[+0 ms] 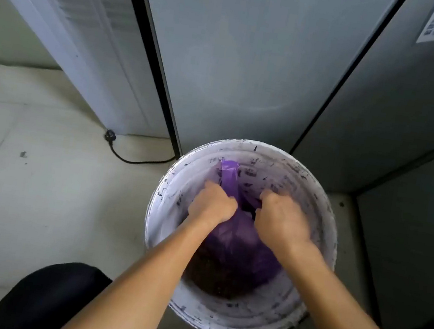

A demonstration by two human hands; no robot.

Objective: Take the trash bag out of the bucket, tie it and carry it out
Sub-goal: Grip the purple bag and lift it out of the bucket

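Note:
A white, paint-stained bucket (164, 212) stands on the floor below me. Inside it sits a purple trash bag (238, 240) with dark contents. My left hand (213, 204) is closed on the bag's gathered top at the left, and a purple strip of the bag sticks up behind its fingers. My right hand (282, 219) is closed on the bag's top at the right. Both hands are down inside the bucket, close together. The bag's lower part is hidden by my forearms and the bucket wall.
Grey cabinet panels (246, 65) rise directly behind the bucket and to its right. A white louvred unit (70, 32) leans at the left, with a black plug and cord (127, 156) on the pale floor. My dark-clothed knee (51, 300) is at the lower left.

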